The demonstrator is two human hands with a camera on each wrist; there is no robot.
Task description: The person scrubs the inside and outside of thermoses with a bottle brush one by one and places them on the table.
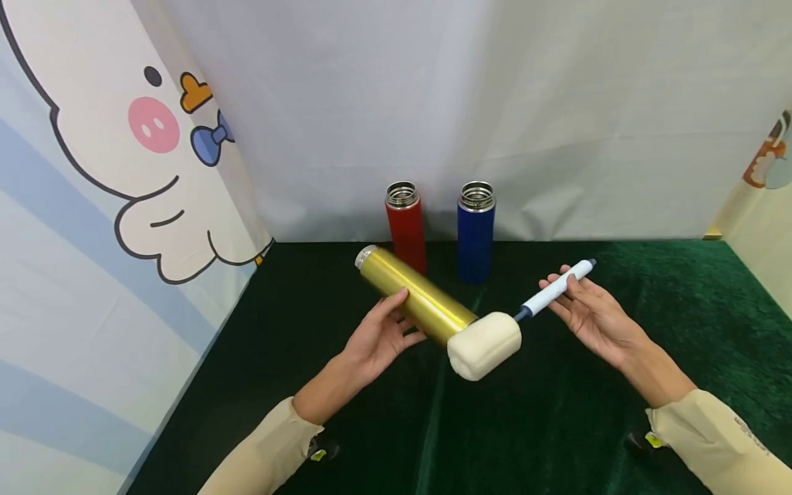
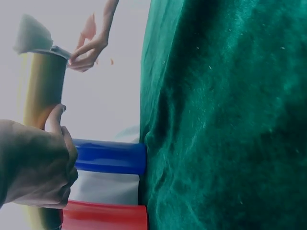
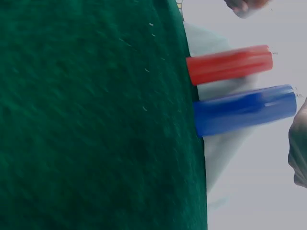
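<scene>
A gold metal bottle [image 1: 416, 292] lies slantwise in my left hand [image 1: 374, 344], its silver-ringed end pointing up and left in the head view. Fingers and thumb grip it around the middle, as the left wrist view also shows for the bottle [image 2: 43, 88]. My right hand [image 1: 594, 316] pinches the white handle [image 1: 557, 287] of a sponge bottle brush. Its cream sponge head [image 1: 485, 346] overlaps the bottle's lower right end in the head view. Only part of the right hand [image 3: 300, 148] shows in the right wrist view; the brush is out of sight there.
Behind my hands, a red bottle [image 1: 406, 230] and a blue bottle [image 1: 476, 237] stand upright without lids. They stand on a dark green cloth [image 1: 526, 426], near the white curtain [image 1: 433, 89] at the back. A printed cartoon curtain [image 1: 93, 137] hangs at the left.
</scene>
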